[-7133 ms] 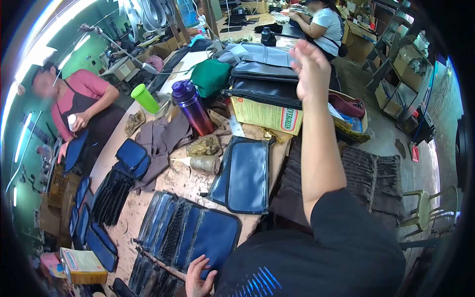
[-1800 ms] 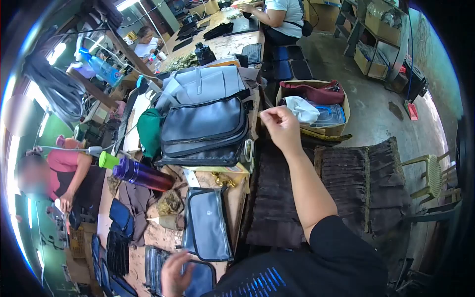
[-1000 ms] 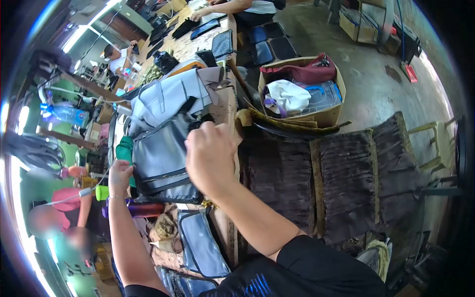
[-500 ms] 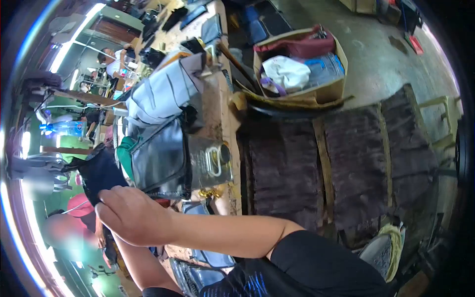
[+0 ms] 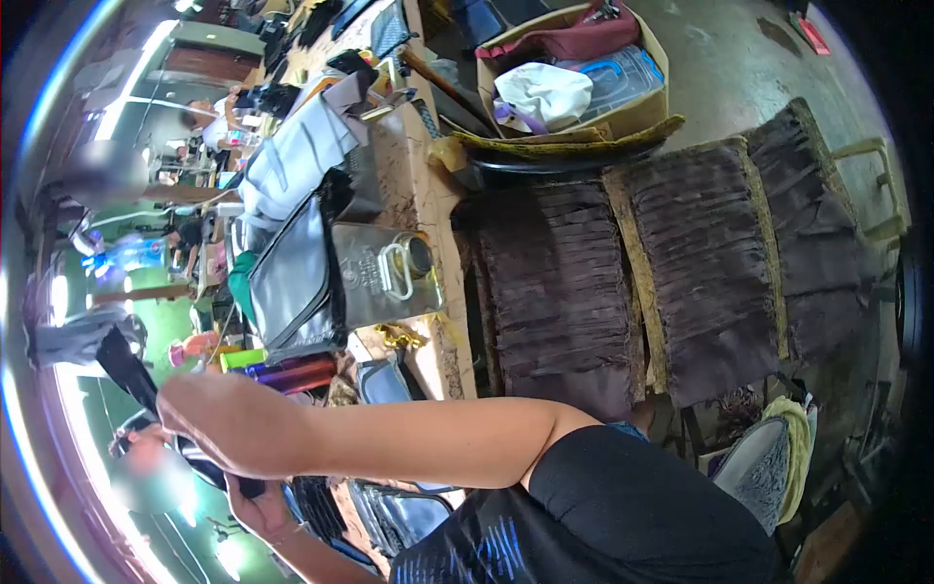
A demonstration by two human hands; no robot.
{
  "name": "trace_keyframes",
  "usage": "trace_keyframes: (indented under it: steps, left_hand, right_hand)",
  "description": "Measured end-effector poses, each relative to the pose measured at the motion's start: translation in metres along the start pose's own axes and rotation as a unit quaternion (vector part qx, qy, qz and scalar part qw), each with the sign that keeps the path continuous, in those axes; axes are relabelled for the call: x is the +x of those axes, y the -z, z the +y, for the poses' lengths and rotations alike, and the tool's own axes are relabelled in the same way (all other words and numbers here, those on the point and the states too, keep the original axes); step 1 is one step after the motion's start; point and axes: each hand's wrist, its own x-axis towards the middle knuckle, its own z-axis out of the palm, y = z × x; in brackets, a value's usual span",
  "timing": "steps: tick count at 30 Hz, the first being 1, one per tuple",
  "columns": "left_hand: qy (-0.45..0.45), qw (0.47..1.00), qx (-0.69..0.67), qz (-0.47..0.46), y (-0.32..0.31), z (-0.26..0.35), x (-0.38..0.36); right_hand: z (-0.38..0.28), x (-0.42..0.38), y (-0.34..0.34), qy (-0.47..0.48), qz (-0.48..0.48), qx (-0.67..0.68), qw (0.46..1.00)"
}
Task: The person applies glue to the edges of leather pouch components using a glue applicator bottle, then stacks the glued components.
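Note:
My right hand (image 5: 229, 420) is closed, its fingers mostly turned away from view, at the left of the view. A dark strip of material (image 5: 129, 370) extends up and left from it. Just below, my left hand (image 5: 261, 504) is partly hidden behind my right hand and wrist, with its fingers closed on a dark piece (image 5: 207, 465). Whether the strip and the piece are one item is unclear. Beyond my hands, a black bag (image 5: 297, 282) with a zip lies on the worktable (image 5: 413, 180) beside a clear bottle (image 5: 375, 273).
A cardboard box (image 5: 664, 102) holds a maroon pouch and a white bag. Dark fabric panels (image 5: 555, 282) hang over a frame on the right. Grey material (image 5: 306, 161) is piled on the table. A person (image 5: 146, 453) is at the lower left; another (image 5: 216, 127) stands farther back.
The view has shifted. My right hand has moved slightly left against the frame, and my left hand now shows below it. The dark material appears narrower.

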Motion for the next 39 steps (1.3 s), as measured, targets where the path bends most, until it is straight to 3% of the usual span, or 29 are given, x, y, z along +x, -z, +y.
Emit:
trace_keyframes:
  steps: [1,3,4,5,6,7,9,10,12,13,14,15,16,17,18,19,20,23,27,29,30,32,33,35,37,39]
  left_hand:
    - [-0.009,1.000,-0.008,0.006,0.007,0.002,-0.003]
    - [-0.011,0.978,-0.130,-0.165,0.038,0.008,-0.003]
    - [-0.041,0.978,-0.134,-0.156,0.055,0.013,-0.004]
    - [-0.172,0.979,-0.052,0.096,-0.013,-0.005,-0.025]
    - [-0.165,0.980,-0.074,0.086,-0.012,-0.006,-0.030]
    - [-0.157,0.980,-0.097,0.075,-0.010,-0.007,-0.035]
    - [-0.187,0.976,-0.081,0.079,-0.041,-0.026,-0.052]
    - [-0.176,0.978,-0.104,0.053,-0.055,-0.036,-0.063]
    - [-0.212,0.976,-0.034,-0.026,-0.030,-0.062,-0.066]
    - [-0.168,0.971,0.044,-0.167,-0.022,-0.070,-0.071]
    - [-0.064,0.974,0.032,-0.216,-0.040,-0.067,-0.083]
    - [0.060,0.959,0.183,-0.207,-0.038,-0.062,-0.090]
    - [0.070,0.956,0.197,-0.208,-0.027,-0.068,-0.095]
    - [0.083,0.951,0.212,-0.209,-0.015,-0.075,-0.102]
    - [0.063,0.948,0.247,-0.192,0.000,-0.077,-0.105]
    - [0.046,0.941,0.285,-0.175,0.017,-0.076,-0.108]
    - [0.016,0.952,0.283,-0.114,0.029,-0.077,-0.112]
    - [-0.020,0.969,0.248,0.008,0.067,-0.082,-0.120]
    - [-0.046,0.964,0.253,0.066,0.072,-0.051,-0.107]
    - [-0.178,0.913,0.367,0.023,0.054,-0.025,-0.069]
    - [-0.184,0.908,0.376,0.008,0.035,-0.009,-0.048]
    - [-0.196,0.906,0.372,-0.048,-0.004,0.004,0.004]
    - [-0.209,0.879,0.424,-0.060,-0.023,0.005,0.033]
    - [-0.168,0.836,0.506,-0.130,-0.048,-0.008,0.093]
    - [-0.167,0.803,0.554,-0.143,-0.065,-0.038,0.147]
    - [-0.100,0.783,0.599,-0.135,-0.080,-0.051,0.173]
  right_hand:
    - [-0.003,-0.001,-0.001,0.002,-0.013,0.004,1.000]
    - [-0.009,-0.006,-0.010,-0.026,0.121,0.212,0.969]
    - [-0.011,-0.010,-0.017,-0.078,0.132,0.342,0.927]
    - [-0.011,-0.016,-0.024,-0.135,0.143,0.460,0.866]
    - [-0.007,-0.024,-0.033,-0.182,0.119,0.462,0.860]
    - [-0.008,-0.030,-0.042,-0.173,0.075,0.482,0.856]
    - [-0.002,-0.048,-0.058,-0.235,0.013,0.309,0.922]
    - [0.003,-0.053,-0.068,-0.227,0.075,0.256,0.937]
    - [-0.002,-0.037,-0.056,-0.273,0.106,0.214,0.932]
    - [0.003,-0.026,-0.050,-0.312,0.127,0.193,0.921]
    - [0.013,-0.010,-0.038,-0.250,0.141,0.129,0.949]
    - [-0.003,0.018,-0.015,-0.271,0.070,0.058,0.958]
    - [-0.041,0.054,0.004,-0.368,-0.022,-0.209,0.906]
    - [-0.008,0.072,0.027,-0.248,0.029,-0.181,0.951]
    - [-0.024,0.103,0.048,-0.301,-0.025,-0.260,0.917]
    - [-0.007,0.133,0.078,-0.199,-0.072,-0.149,0.966]
    - [-0.009,0.160,0.093,-0.211,-0.117,-0.057,0.969]
    - [-0.020,0.218,0.129,-0.274,-0.195,-0.148,0.930]
    - [-0.006,0.214,0.126,-0.379,-0.283,-0.216,0.854]
    - [0.001,0.195,0.121,-0.335,-0.313,-0.258,0.850]
    - [0.004,0.194,0.124,-0.338,-0.315,-0.259,0.848]
    - [0.004,0.196,0.142,-0.438,-0.322,-0.207,0.813]
    - [0.002,0.194,0.151,-0.436,-0.320,-0.209,0.815]
    - [-0.006,0.184,0.167,-0.436,-0.256,-0.185,0.843]
    - [-0.022,0.172,0.178,-0.418,-0.239,-0.213,0.850]
    - [-0.037,0.159,0.188,-0.401,-0.227,-0.244,0.853]
